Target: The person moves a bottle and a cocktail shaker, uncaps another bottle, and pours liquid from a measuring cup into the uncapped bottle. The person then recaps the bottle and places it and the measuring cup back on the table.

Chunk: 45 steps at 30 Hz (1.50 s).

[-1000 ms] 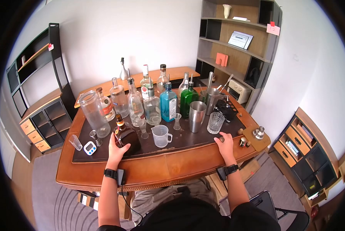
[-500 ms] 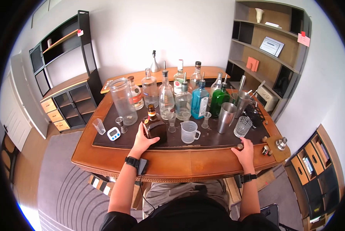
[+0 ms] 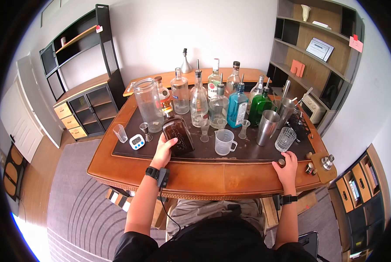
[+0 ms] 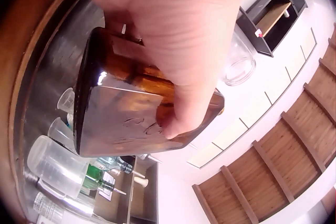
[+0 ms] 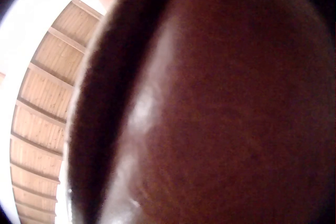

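Observation:
My left hand (image 3: 162, 152) grips a flat-sided brown glass bottle (image 3: 179, 136), its thumb across the front face. The bottle leans, its labelled neck pointing away and to the left. In the left wrist view the thumb presses the embossed face of the brown bottle (image 4: 126, 124); the other fingers are mostly hidden behind it. At the table's front right, my right hand (image 3: 287, 172) pinches a small round bottle cap (image 3: 282, 161) between thumb and finger, just below a cut-glass tumbler (image 3: 285, 139). Only leather tabletop (image 5: 236, 103) and ceiling fill most of the right wrist view.
A plastic measuring jug (image 3: 224, 143) stands right of the brown bottle. Behind are several bottles, a big glass jar (image 3: 149, 107) and a metal shaker tin (image 3: 269, 126). A white timer (image 3: 137, 142) and a jigger (image 3: 146, 132) lie left; a wooden board (image 3: 324, 166) sits right.
The brown bottle has gone from upright to tilted, neck away from me, in my left hand. My right hand stays beside the tumbler with the cap. The head view has swung left.

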Each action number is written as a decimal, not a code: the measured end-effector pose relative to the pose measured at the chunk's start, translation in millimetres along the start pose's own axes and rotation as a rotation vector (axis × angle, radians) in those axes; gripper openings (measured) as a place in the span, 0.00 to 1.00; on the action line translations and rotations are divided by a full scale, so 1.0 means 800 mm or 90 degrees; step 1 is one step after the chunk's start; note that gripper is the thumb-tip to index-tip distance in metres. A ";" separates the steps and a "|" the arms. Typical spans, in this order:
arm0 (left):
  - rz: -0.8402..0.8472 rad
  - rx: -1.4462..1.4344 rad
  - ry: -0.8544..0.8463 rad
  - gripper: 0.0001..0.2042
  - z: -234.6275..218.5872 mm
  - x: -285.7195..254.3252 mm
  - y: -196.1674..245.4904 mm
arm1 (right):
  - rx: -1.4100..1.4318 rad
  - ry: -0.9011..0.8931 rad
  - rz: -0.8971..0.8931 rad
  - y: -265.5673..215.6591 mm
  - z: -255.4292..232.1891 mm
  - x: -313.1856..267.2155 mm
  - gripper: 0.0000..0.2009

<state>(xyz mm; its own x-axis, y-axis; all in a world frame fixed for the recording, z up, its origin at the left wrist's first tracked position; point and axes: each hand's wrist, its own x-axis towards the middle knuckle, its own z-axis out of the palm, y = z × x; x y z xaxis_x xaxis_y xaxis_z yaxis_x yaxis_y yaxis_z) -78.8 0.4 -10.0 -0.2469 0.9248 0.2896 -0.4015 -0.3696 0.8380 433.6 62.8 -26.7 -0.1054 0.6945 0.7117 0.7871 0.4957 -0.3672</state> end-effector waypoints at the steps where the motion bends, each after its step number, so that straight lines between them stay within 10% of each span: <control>1: -0.001 -0.001 0.000 0.26 0.001 0.001 0.000 | 0.000 -0.003 -0.002 0.001 0.000 0.001 0.26; 18: 0.082 0.250 0.068 0.50 -0.010 0.008 -0.030 | 0.127 0.041 0.009 -0.032 0.015 -0.002 0.17; 32: 0.102 0.272 0.016 0.50 0.000 0.003 -0.024 | 0.665 -0.420 0.344 -0.160 0.157 0.084 0.11; 45: 0.083 0.354 0.008 0.51 0.004 0.000 -0.022 | 0.785 -0.407 0.225 -0.228 0.090 0.201 0.15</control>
<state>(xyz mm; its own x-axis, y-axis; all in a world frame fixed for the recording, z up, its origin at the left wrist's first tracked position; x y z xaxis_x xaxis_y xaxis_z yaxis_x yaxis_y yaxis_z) -68.8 7.3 -23.6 -0.2746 0.8727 0.4037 0.1565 -0.3737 0.9143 229.3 122.2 111.6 -0.5302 0.8216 0.2093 -0.1562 0.1480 -0.9766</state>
